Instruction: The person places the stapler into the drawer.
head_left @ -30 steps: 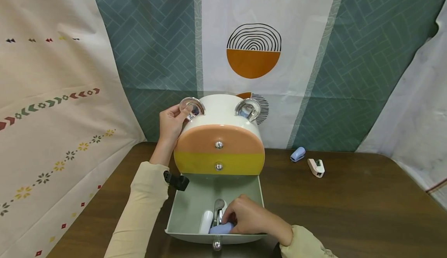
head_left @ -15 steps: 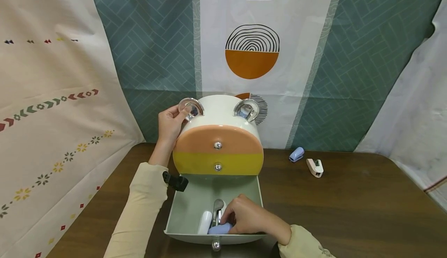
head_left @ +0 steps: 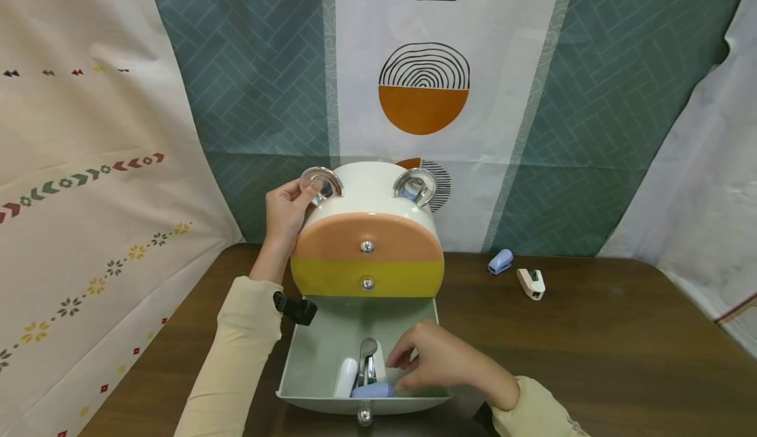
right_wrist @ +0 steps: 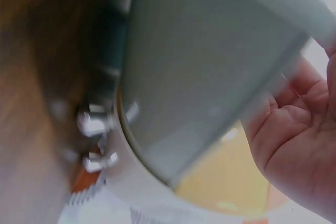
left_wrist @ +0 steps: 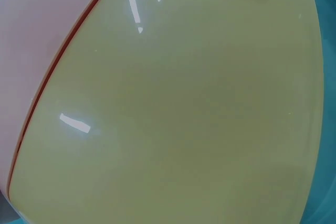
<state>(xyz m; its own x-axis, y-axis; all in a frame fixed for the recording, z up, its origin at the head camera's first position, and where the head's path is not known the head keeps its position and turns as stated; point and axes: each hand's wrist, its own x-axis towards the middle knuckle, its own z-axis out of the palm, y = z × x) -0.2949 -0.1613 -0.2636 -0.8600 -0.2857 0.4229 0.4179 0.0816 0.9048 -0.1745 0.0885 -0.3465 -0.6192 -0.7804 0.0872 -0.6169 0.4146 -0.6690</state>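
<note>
Right hand (head_left: 440, 359) over drawer (head_left: 325, 335), silver, white, blue items (head_left: 372, 391) inside

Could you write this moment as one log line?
Left hand: grips silver ring | Right hand: at open green drawer, nothing visibly held | Inside: blue item, white item

Looks to us like a curtained-off tabletop setup rather than a regular open room. We've got one dark wooden table (head_left: 591, 345) boxed in on three sides: a teal-and-white printed curtain (head_left: 424, 112) across the back, a cream patterned cloth (head_left: 94, 121) down the left, a pale sheet (head_left: 704, 194) on the right. Kinda homey, but we honestly can't tell what building it's in.
</note>
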